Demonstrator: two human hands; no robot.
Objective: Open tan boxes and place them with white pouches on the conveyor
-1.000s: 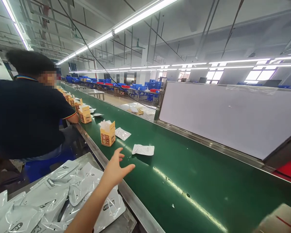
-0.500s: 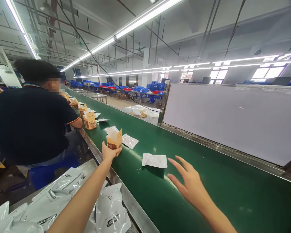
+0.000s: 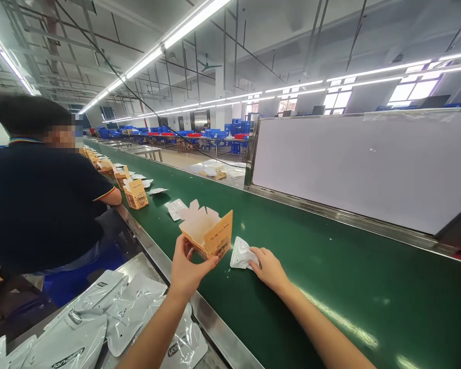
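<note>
While left grip [image 3: 187, 274] clasps the box [image 3: 218, 234] low, right grip [image 3: 271, 268] grasps the pouch [image 3: 239, 253] endways.

Bare green conveyor belt [image 3: 369, 277] spans the lower right of the frame, passable from the right. At the centre, the open carton [image 3: 207, 233] blocks the way leftward; pouches and cartons crowd the left belt edge. A white panel [image 3: 361, 164] walls off the upper right.

The open orange box [image 3: 218, 237], flaps up, tilts at the frame's centre, just left of the small, crumpled white pouch [image 3: 241, 253].
</note>
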